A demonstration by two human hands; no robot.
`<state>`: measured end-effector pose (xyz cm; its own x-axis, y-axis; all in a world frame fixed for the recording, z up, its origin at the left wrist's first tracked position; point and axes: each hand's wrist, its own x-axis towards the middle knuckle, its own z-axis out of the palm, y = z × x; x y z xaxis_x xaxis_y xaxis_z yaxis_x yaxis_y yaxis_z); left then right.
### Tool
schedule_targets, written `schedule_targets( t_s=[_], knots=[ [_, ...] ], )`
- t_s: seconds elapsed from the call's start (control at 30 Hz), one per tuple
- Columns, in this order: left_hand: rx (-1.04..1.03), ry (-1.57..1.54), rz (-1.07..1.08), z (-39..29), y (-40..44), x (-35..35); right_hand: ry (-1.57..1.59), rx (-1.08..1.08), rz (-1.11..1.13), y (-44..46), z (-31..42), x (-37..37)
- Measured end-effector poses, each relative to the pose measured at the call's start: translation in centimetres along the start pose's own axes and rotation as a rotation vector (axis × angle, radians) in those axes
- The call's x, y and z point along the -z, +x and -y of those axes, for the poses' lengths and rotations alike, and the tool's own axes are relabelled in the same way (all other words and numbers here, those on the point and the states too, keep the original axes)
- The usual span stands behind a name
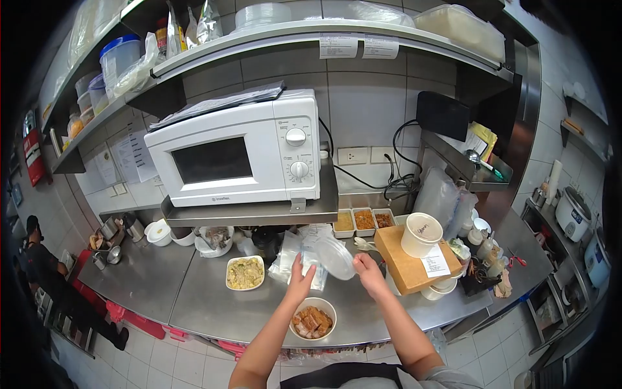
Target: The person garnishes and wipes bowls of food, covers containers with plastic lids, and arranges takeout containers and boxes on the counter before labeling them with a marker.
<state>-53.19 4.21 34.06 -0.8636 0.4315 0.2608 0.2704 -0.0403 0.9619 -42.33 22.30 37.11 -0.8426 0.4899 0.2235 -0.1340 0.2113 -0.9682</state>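
My right hand [369, 275] pinches the rim of a clear round plastic lid [335, 259], which is tilted above the counter. My left hand [300, 279] is raised at the lid's other side with its fingers apart; I see nothing in it. Just below both hands, near the counter's front edge, stands a round white bowl [333, 316] with browned sliced food [311, 322] in it. Behind my left hand lie clear plastic bags [285, 259]. A white square dish of pale yellowish food [245, 273] sits to the left.
A brown cardboard box [395, 254] with a lidded white tub [422, 235] on it stands at right. Overhead, a white microwave [236, 148] rests on a metal shelf. Small food trays [364, 222] line the back. Another person [48, 272] is at far left.
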Motion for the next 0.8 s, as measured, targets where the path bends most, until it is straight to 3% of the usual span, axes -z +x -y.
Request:
schedule_targets(
  t_s=[0.03,0.13,0.17,0.27,0.33,0.43,0.63,0.8],
  knots=[
    [0.023,-0.056,-0.005,0.0,0.8,-0.5,0.106,-0.071,0.06,-0.7,1.0,0.5],
    [0.229,-0.367,0.282,-1.1,1.2,-1.4,0.409,-0.209,0.127,-1.8,1.7,1.6],
    [0.151,-0.248,0.207,-1.6,0.6,-2.2,0.493,-0.231,0.079,-1.9,1.5,1.6],
    [0.134,-0.29,0.066,2.1,0.8,-4.0,0.706,-0.282,-0.018,-2.8,1.3,0.9],
    [-0.03,0.002,-0.082,2.5,0.6,-4.5,0.791,-0.287,-0.015,-3.7,2.5,0.2],
    [-0.119,0.184,-0.173,1.3,0.0,-4.4,0.189,0.106,-0.019,-3.0,-1.8,0.0],
    [-0.162,0.325,-0.233,-1.3,-0.6,-4.3,-0.005,0.199,-0.209,-3.8,-1.7,-1.5],
    [-0.154,0.379,-0.239,-1.6,-0.8,-4.4,-0.058,0.131,-0.264,-4.4,-1.1,-1.3]
  ],
)
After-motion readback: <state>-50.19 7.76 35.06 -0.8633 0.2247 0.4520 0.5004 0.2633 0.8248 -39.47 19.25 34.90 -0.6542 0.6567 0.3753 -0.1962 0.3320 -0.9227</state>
